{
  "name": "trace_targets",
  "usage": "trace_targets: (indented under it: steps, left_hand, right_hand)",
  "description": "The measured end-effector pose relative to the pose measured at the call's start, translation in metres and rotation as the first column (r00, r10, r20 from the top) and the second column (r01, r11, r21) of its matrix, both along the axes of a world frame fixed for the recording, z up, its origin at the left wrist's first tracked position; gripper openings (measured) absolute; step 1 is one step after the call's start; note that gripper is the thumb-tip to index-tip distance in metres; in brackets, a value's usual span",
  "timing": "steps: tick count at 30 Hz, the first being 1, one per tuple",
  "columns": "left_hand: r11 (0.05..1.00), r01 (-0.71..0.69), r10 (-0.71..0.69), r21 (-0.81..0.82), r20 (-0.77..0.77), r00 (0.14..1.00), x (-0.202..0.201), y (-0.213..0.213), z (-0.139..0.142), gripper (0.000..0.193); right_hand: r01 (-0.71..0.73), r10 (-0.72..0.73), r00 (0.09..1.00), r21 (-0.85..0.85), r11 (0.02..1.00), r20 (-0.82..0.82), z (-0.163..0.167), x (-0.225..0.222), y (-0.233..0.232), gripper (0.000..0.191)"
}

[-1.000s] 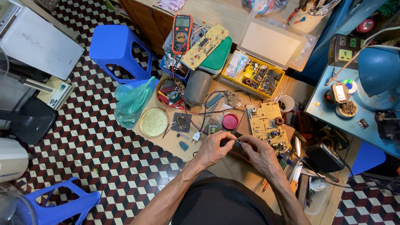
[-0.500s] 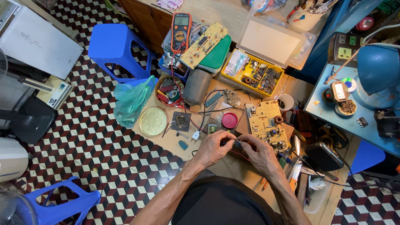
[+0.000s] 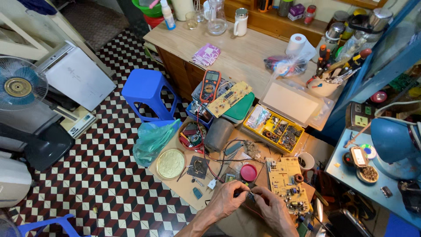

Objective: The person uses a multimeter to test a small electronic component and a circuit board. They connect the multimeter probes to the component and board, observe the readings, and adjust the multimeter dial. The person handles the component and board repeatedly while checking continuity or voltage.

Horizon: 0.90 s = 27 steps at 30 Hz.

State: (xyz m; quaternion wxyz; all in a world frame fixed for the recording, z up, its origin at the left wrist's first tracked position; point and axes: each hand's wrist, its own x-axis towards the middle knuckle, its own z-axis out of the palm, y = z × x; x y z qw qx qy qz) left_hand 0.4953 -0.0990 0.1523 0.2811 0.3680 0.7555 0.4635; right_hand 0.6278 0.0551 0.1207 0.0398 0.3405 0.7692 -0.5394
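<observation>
My left hand (image 3: 228,199) and my right hand (image 3: 274,213) meet low in the head view, over a small wooden work board (image 3: 184,186). Both pinch a small dark part with thin wires (image 3: 246,194) between the fingertips; the fingers hide most of it. Just right of my hands lies a yellow circuit board (image 3: 287,182) with several components. A red round lid (image 3: 248,172) sits right above my hands. A red wire runs from an orange multimeter (image 3: 210,85) down toward my hands.
An open yellow parts box (image 3: 276,129) and a second long circuit board (image 3: 229,98) lie farther back. A round tin (image 3: 170,163), green plastic bag (image 3: 151,140), blue stool (image 3: 147,92), wooden counter (image 3: 245,57), fan (image 3: 19,85) and blue lamp (image 3: 394,142) surround the spot.
The view has tilted up, showing more of the counter and shelf. My hands stay together on the small part and have hardly moved.
</observation>
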Motion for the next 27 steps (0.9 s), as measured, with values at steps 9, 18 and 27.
trace_targets:
  steps: [9, 18, 27]
  left_hand:
    - [0.998, 0.030, -0.033, -0.053, -0.072, 0.997, -0.031, -0.023, -0.005, 0.021]
    - [0.996, 0.036, -0.042, -0.079, -0.081, 0.996, -0.072, -0.014, -0.112, 0.018]
    - [0.984, 0.176, -0.175, 0.035, -0.020, 0.984, -0.064, 0.019, -0.118, 0.017]
  right_hand:
    - [-0.029, 0.027, 0.999, 0.058, 0.998, 0.032, 0.012, -0.027, -0.018, 0.028]
    - [0.406, -0.407, 0.911, -0.032, 0.913, -0.067, -0.025, 0.000, -0.069, 0.027]
    - [0.792, -0.796, 0.598, -0.217, 0.570, 0.094, -0.024, 0.037, -0.139, 0.030]
